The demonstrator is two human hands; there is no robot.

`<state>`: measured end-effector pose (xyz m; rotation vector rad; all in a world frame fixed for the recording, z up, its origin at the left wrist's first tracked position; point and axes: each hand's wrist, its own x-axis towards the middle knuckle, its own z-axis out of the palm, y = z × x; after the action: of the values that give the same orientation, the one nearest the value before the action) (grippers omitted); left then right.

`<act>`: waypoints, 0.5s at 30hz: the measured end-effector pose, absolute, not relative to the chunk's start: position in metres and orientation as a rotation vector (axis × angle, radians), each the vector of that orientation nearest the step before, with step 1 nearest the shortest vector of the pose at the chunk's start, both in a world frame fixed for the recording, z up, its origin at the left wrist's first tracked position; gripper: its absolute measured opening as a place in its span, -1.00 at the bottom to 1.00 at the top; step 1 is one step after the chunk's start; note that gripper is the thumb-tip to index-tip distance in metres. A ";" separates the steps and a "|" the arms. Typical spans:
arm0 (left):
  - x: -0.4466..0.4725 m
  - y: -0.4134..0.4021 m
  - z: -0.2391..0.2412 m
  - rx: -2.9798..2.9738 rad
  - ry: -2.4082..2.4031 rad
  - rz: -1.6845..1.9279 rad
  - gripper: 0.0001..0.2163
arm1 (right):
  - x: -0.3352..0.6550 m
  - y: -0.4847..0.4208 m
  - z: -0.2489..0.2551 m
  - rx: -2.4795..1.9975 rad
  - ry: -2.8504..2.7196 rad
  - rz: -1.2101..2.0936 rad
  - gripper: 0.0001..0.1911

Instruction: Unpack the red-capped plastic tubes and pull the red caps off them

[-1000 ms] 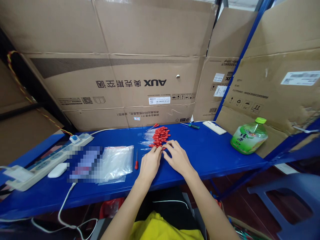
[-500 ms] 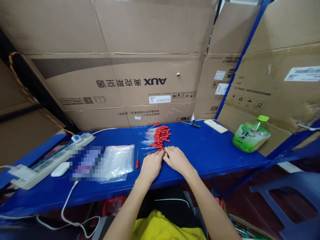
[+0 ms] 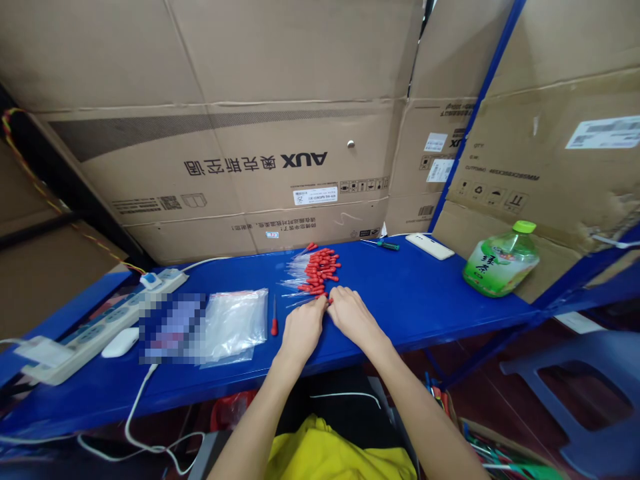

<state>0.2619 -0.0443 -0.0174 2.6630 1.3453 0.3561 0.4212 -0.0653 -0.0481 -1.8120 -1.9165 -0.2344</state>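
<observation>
On the head feed: left hand and right hand sit side by side over the bench mid-front, fingers curled inward, tips almost meeting. A bit of red bulb shows between them. Can't tell if anything's pinched; backs of the hands hide it.

Just beyond the fingertips: red-bulbed droppers in a pile, bulbs toward the bench's right edge, thin see-through stems toward its left. Risks I'd flag: stems overlap, so a knuckle nudging the pile could fan it out; a round bulb squeezed off-centre could slip and roll toward the near edge. The lone dropper lies just left of the left hand, so an elbow or wrist swing could sweep it off. Plastic bags beside it look light and could slide if brushed. White cable hangs over the near edge, left side; snag risk.

Text: bottle near the right edge reads 绿茶. Carton panel behind the back edge: AUX 奥克斯空调, upside down, label showing "25". Right carton: "MM" line, digits too blurred.
</observation>
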 end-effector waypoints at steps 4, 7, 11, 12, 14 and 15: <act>0.255 -0.045 -0.019 2.565 1.521 0.370 -0.72 | 0.464 -0.065 -0.048 -1.884 -1.537 -0.191 -0.83; 0.256 -0.046 -0.019 2.597 1.497 0.365 -0.72 | 0.477 -0.071 -0.042 -1.741 -1.572 -0.163 -0.77; 0.259 -0.047 -0.018 2.639 1.446 0.332 -0.71 | 0.450 -0.079 -0.031 -1.483 -1.980 -0.122 -0.70; 0.258 -0.047 -0.018 2.647 1.419 0.332 -0.71 | 0.442 -0.079 -0.029 -1.455 -2.050 -0.115 -0.75; 0.257 -0.047 -0.019 2.660 1.356 0.342 -0.71 | 0.432 -0.080 -0.027 -1.432 -2.122 -0.091 -0.86; 0.256 -0.048 -0.019 2.661 1.333 0.352 -0.72 | 0.430 -0.080 -0.026 -1.430 -2.132 -0.083 -0.89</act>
<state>0.2561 -0.0476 -0.0192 2.6607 1.3326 0.3517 0.4296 -0.0799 -0.0259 -1.4302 -2.1325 -0.0828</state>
